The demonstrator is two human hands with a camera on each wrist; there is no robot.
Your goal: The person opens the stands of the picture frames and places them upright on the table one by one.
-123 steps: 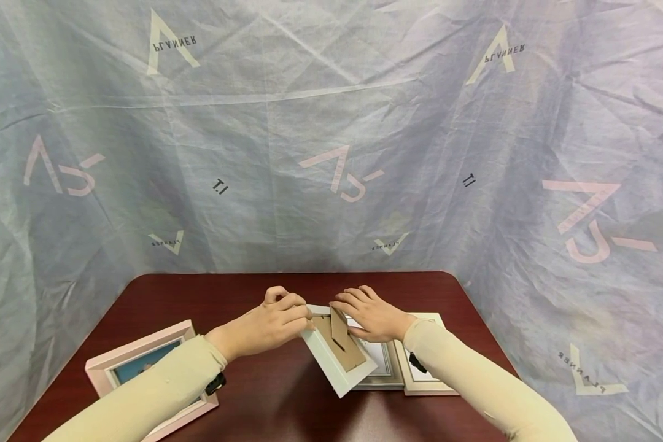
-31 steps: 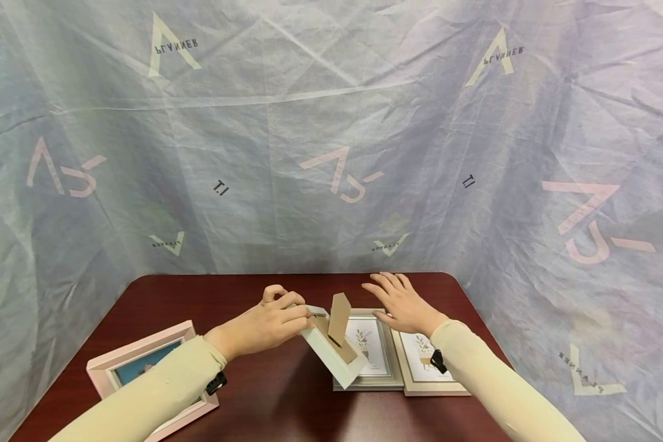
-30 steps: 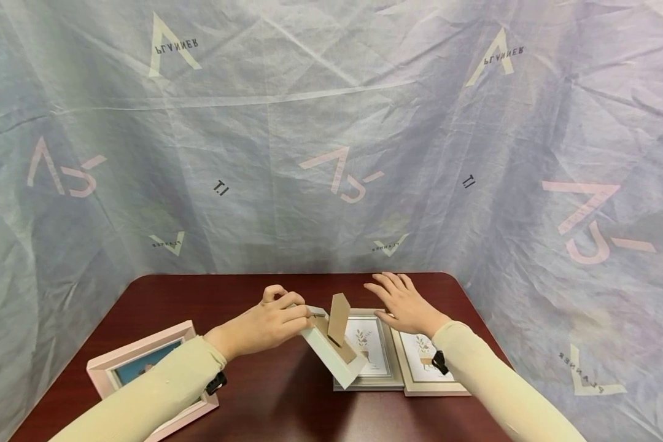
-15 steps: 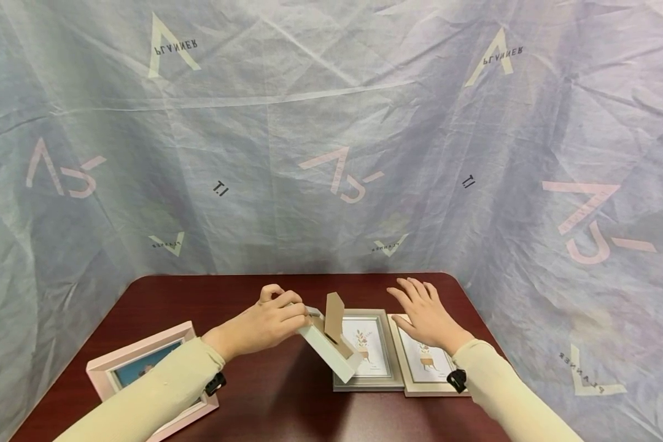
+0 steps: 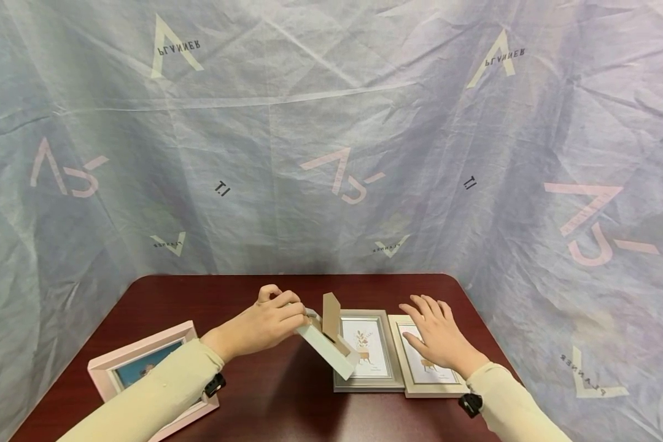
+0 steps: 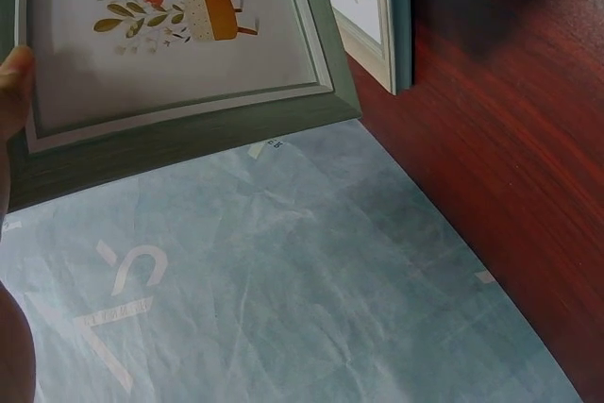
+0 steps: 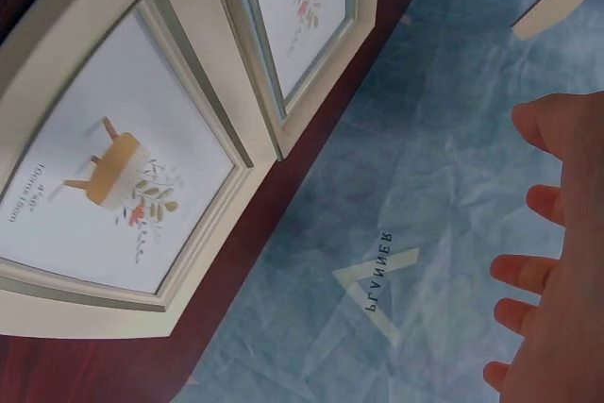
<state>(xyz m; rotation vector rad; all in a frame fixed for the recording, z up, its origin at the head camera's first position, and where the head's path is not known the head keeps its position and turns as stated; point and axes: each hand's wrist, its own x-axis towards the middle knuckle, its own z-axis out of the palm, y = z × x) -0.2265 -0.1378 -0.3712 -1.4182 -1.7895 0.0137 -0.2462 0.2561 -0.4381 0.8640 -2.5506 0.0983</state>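
Dark red table (image 5: 254, 393) with rounded far corners, hemmed in behind and at both sides by a creased pale blue backdrop (image 5: 331, 153) hanging right at the far edge. At the near left, a pink frame (image 5: 138, 362) lying face up close to the table's left edge, partly under the left sleeve. Between that frame and the middle, a broad strip of bare wood. Right of centre, a grey-green frame (image 5: 364, 383) and a cream frame (image 5: 414, 387) flat and side by side, long edges touching or nearly so, each with a small plant print; beyond the cream frame only a narrow margin of wood before the right edge. Left hand (image 5: 265, 325) curled around the upper end of a white frame (image 5: 323, 356), held back side up and tilted, low corner over or on the grey-green frame's left edge, contact not certain. Brown cardboard stand (image 5: 330, 316) sticking up from the white frame's back. Right hand (image 5: 442, 337) released, fingers straight and spread, lying on or just above the cream frame's glass, gripping nothing, well apart from the white frame.
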